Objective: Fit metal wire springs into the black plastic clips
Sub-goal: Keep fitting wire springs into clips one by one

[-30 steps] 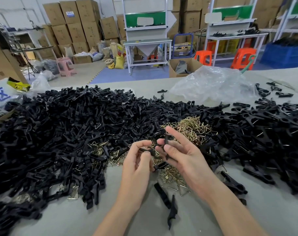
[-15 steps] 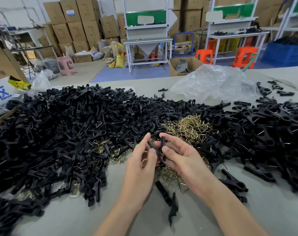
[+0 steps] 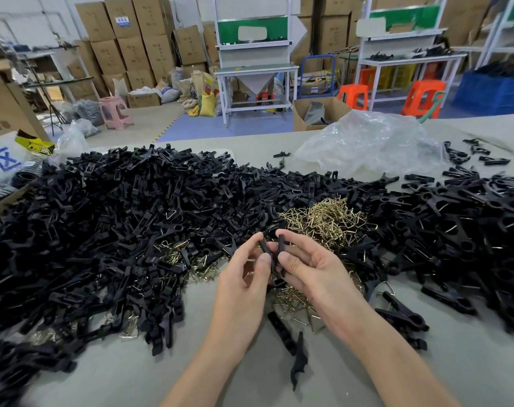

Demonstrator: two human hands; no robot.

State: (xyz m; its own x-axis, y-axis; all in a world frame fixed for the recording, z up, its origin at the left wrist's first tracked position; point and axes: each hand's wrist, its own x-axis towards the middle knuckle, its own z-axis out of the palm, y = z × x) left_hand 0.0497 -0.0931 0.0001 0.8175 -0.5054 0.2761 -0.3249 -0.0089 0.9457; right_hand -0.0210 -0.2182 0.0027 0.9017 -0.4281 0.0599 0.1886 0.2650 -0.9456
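Both hands meet over the table's middle, holding black plastic clip halves upright between them. My left hand pinches one clip half with thumb and forefinger. My right hand grips the other clip half, its thumb pressed against it. The lower ends of the two halves touch between my fingers. I cannot tell whether a spring sits in them. A heap of brass-coloured wire springs lies just behind the hands, and more springs lie under them.
A big pile of black clip halves covers the left of the grey table; another pile covers the right. Two loose clip pieces lie near my wrists. A crumpled clear plastic bag lies at the back right.
The clip halves went from lying crosswise between my fingers to standing upright side by side. Both hands drew closer together and shifted slightly away from me.
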